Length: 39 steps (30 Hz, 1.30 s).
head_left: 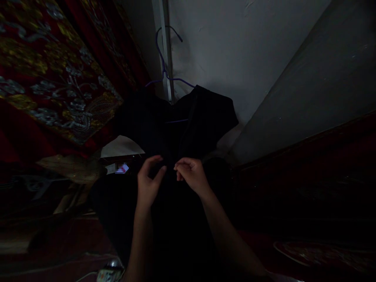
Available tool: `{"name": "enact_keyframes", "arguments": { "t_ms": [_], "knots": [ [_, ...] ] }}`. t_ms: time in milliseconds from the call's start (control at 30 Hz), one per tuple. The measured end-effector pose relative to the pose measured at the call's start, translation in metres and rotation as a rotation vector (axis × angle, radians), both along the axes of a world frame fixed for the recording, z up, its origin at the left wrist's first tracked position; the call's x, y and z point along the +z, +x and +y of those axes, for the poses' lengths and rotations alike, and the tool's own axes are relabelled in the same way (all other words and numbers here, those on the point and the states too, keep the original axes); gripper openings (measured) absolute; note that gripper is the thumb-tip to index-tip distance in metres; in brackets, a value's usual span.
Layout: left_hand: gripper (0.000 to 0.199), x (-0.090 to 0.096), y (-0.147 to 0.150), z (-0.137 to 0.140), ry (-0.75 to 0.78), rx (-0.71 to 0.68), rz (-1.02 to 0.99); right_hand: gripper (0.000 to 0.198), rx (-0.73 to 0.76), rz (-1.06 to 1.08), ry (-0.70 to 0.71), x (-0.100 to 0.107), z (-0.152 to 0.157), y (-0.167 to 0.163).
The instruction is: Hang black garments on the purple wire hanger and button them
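Observation:
A black short-sleeved garment (211, 107) hangs on a purple wire hanger (182, 80), its front parted in a V at the neck. My left hand (149, 176) is beside the front opening, fingers curved and thumb apart, with a gap between the tips. Opposite it, my right hand (189, 172) is closed in a pinch at the other front edge of the garment. The dark cloth around the fingertips is hard to make out in the dim light.
A red cloth with gold and silver embroidery (73, 78) hangs at the left. Behind the hanger is a pale wall (235, 47) with a narrow vertical strip. A wooden piece (73, 168) stands at left, and a corded small object (110, 274) lies low down.

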<state>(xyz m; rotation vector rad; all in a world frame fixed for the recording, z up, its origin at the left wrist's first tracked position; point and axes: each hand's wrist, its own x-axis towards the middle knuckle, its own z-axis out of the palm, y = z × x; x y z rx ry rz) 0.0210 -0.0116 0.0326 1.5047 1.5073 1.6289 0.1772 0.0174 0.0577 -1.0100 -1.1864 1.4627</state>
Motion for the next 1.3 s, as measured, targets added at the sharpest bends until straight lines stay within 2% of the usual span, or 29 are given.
{"name": "enact_keyframes", "arguments": {
  "t_ms": [67,167,300,467,567,733,833,900,967,1033,1100,1167,1233,1300],
  "knots": [
    [0.022,0.003,0.018,0.001,-0.037,-0.135,0.013,0.015,0.016,0.016,0.009,0.001,-0.002,-0.002],
    [0.014,0.006,0.037,0.006,0.025,-0.104,0.002,0.014,0.01,0.022,0.033,0.003,-0.001,0.001],
    [0.003,0.005,0.048,0.012,0.078,-0.029,-0.021,0.015,0.017,0.01,0.031,0.006,0.002,0.007],
    [0.003,0.002,0.054,0.013,0.077,-0.018,-0.069,0.024,0.001,0.069,-0.035,0.019,0.013,0.009],
    [0.003,-0.002,0.053,0.021,0.058,-0.07,0.027,0.024,-0.089,0.13,-0.003,0.042,0.036,0.011],
    [0.005,-0.011,0.05,0.041,-0.051,-0.289,0.136,0.016,-0.246,0.16,0.205,0.11,0.084,0.018],
    [0.004,-0.007,0.044,0.05,-0.122,-0.384,0.15,0.019,-0.222,0.095,0.312,0.144,0.092,0.02],
    [0.005,0.003,0.035,0.056,-0.169,-0.442,0.218,0.021,-0.16,0.031,0.365,0.154,0.087,0.018],
    [0.005,0.02,0.025,0.062,-0.202,-0.539,0.324,0.022,-0.109,-0.012,0.42,0.153,0.08,0.015],
    [0.009,0.044,0.017,0.068,-0.136,-0.598,0.365,0.023,-0.086,-0.032,0.473,0.147,0.074,0.013],
    [0.024,0.072,0.014,0.072,0.063,-0.525,0.316,0.025,-0.078,-0.051,0.515,0.14,0.072,0.013],
    [0.036,0.102,0.016,0.076,0.297,-0.362,0.255,0.025,-0.073,-0.075,0.541,0.136,0.071,0.014],
    [0.036,0.127,0.02,0.081,0.467,-0.231,0.245,0.023,-0.075,-0.099,0.556,0.137,0.07,0.016],
    [0.033,0.146,0.023,0.087,0.541,-0.168,0.297,0.021,-0.093,-0.113,0.56,0.14,0.069,0.019]
  ]
}}
